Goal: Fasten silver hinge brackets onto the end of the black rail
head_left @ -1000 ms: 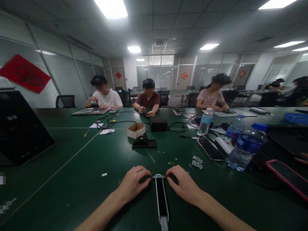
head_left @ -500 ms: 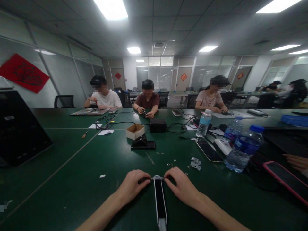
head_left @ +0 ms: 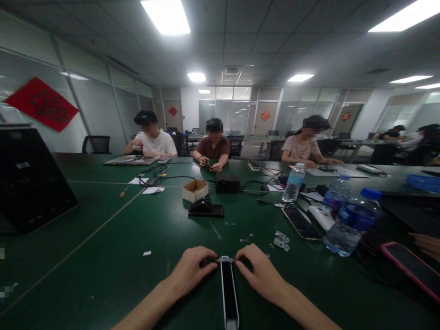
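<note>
The left hand (head_left: 191,269) and right hand (head_left: 263,271) pinch a metal crosspiece (head_left: 225,260) at opposite ends; beyond stands an open cardboard box (head_left: 189,195), its bottom indistinct.

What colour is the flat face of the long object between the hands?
The long object has a black face; the head view shows it.
</note>
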{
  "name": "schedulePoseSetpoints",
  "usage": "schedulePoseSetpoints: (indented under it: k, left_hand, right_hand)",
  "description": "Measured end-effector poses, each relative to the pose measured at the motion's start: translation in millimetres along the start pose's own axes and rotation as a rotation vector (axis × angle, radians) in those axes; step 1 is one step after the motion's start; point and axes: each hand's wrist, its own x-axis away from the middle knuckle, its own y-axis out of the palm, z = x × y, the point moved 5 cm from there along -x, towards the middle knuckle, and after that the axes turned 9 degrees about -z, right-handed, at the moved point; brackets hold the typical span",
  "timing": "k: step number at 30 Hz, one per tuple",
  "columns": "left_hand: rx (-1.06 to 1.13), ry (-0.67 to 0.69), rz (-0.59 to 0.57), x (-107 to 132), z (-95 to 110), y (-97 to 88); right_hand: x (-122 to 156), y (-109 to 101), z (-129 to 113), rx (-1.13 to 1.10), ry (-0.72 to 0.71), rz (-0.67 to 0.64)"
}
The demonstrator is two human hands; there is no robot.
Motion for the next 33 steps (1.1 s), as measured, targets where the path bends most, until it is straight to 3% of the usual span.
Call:
schedulePoseSetpoints:
  k: [8,13,17,25,33]
  left_hand:
    - [0.009,0.035,-0.005,0.0,-0.4,1.4]
    - [0.034,0.038,-0.028,-1.4,-2.7,3.4]
    - [0.035,0.03,-0.039,-2.1,-1.4,2.5]
    - [0.038,-0.002,-0.042,0.5,2.9,-2.7]
    - [0.028,0.0,-0.032,-1.3,5.3,-4.2]
  right_hand:
    - [1.0,-10.0,3.9,0.022,-0.011,-0.016]
    - [-4.3,-35.9,37.7,0.153,0.094,0.072]
    - [-13.7,-50.3,54.8,0.276,0.156,0.026]
    - [-44.7,-44.8,23.4,0.415,0.109,-0.179]
    - [-65.6,-34.0,13.5,0.536,0.199,-0.283]
